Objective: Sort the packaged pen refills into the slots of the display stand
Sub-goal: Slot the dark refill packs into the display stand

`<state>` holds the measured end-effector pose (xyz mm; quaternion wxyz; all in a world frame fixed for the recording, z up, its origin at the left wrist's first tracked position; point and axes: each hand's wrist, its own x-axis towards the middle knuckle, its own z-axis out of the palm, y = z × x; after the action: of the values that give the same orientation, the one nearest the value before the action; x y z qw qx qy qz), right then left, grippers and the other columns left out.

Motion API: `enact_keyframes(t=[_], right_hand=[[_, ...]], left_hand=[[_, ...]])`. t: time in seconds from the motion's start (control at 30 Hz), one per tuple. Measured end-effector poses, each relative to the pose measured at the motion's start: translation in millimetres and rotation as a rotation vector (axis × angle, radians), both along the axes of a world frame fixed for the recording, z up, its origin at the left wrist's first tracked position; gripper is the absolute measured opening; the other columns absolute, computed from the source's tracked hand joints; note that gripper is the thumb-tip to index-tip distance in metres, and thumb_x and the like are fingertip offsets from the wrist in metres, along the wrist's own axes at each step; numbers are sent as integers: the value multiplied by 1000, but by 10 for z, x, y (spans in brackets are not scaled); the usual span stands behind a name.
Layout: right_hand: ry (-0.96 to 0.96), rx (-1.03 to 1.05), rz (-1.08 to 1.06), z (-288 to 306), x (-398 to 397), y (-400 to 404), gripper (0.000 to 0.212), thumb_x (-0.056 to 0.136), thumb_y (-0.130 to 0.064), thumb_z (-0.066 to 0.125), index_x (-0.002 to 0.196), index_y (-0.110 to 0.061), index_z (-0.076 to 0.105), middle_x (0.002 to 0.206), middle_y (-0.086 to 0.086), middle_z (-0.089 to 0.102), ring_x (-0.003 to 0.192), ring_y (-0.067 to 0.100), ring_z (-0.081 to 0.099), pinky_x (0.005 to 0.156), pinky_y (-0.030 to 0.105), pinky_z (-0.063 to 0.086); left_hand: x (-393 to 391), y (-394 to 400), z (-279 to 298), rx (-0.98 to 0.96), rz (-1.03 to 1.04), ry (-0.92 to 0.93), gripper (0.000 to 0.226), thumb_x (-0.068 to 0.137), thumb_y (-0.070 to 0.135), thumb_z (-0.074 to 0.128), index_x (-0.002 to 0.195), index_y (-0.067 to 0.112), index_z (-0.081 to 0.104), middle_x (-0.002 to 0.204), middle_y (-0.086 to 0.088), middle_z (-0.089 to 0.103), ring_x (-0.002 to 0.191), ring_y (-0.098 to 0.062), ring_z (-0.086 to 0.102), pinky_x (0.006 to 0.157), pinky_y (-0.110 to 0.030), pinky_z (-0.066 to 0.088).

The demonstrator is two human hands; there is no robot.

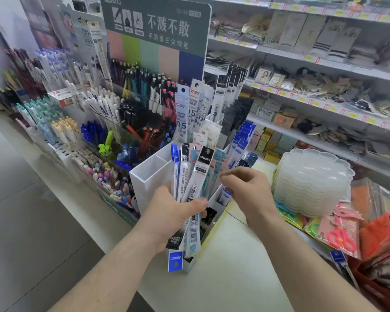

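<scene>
In the left hand: a fanned bunch of packaged pen refills, gripped upright.
The right hand, just right of the bunch, has fingers curled, holding nothing visible; the white display stand sits directly behind both.

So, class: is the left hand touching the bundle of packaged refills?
Touching. The head view shows the left hand wrapped round the bundle of packaged refills, thumb pressed across the front of the packets.
</scene>
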<state>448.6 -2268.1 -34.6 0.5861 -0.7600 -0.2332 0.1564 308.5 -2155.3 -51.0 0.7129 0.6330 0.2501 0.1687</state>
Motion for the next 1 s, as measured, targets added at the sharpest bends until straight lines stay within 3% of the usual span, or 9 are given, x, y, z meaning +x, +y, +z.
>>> enact_keyframes(t=[0.1, 0.17, 0.23, 0.3, 0.37, 0.53, 0.67, 0.83, 1.0], right_hand=[[57, 29, 169, 193, -261, -84, 15, 76, -25, 84, 85, -20, 74, 70, 3, 67, 58, 10, 61, 54, 22, 53], [18, 1, 204, 271, -362, -89, 11, 78, -16, 82, 86, -16, 74, 76, 10, 71, 59, 23, 66, 53, 36, 59], [19, 9, 164, 311, -337, -90, 9, 80, -11, 80, 88, -13, 76, 85, 14, 74, 68, 30, 69, 63, 45, 60], [37, 46, 138, 351, -255, -91, 5, 81, -9, 79, 86, -9, 77, 83, 13, 75, 67, 23, 68, 65, 39, 59], [52, 80, 120, 405, -181, -80, 3, 82, -8, 78, 82, -6, 76, 78, 15, 74, 60, 16, 62, 56, 33, 52], [128, 183, 96, 519, -49, -23, 5, 83, -6, 76, 79, -4, 74, 67, 10, 67, 45, 6, 47, 44, 19, 36], [168, 207, 125, 633, -7, 17, 8, 86, -6, 73, 85, 2, 70, 68, 10, 63, 45, 13, 50, 45, 24, 40], [161, 226, 137, 685, 31, 103, 22, 88, -6, 72, 73, -9, 56, 50, 2, 48, 41, 16, 52, 45, 24, 40], [214, 363, 26, 932, 246, 141, 32, 93, -6, 65, 65, -19, 72, 58, -4, 64, 43, 8, 52, 45, 20, 46]], left_hand=[[35, -59, 31, 28, -68, 20, 31, 78, 9, 82, 105, 18, 70, 85, -8, 77, 76, -21, 74, 71, -33, 58], [60, -106, 91, -7, -124, -24, 33, 74, 9, 77, 105, 20, 73, 89, -11, 76, 77, -22, 74, 69, -31, 58], [91, -125, 179, -77, -147, -63, 29, 78, 5, 74, 104, 18, 74, 94, -15, 76, 80, -25, 74, 66, -31, 59], [130, -109, 275, -120, -142, -77, 22, 87, -1, 69, 104, 14, 72, 90, -14, 76, 75, -23, 74, 62, -30, 59], [175, -71, 359, -138, -116, -86, 20, 91, 1, 64, 109, 9, 68, 88, -14, 76, 73, -23, 73, 63, -34, 58], [258, -4, 501, -140, -88, -130, 28, 92, 1, 62, 116, 14, 67, 102, -14, 76, 90, -30, 75, 74, -42, 60], [273, 93, 568, -117, -71, -164, 31, 91, 2, 63, 120, 13, 66, 107, -9, 76, 100, -28, 73, 85, -44, 59], [284, 202, 646, -31, -29, -211, 34, 91, -1, 64, 121, 15, 66, 112, -4, 76, 104, -21, 72, 88, -39, 58], [242, 357, 654, 13, 85, -229, 32, 90, -1, 67, 114, 20, 69, 109, 1, 77, 102, -19, 73, 91, -43, 55]])
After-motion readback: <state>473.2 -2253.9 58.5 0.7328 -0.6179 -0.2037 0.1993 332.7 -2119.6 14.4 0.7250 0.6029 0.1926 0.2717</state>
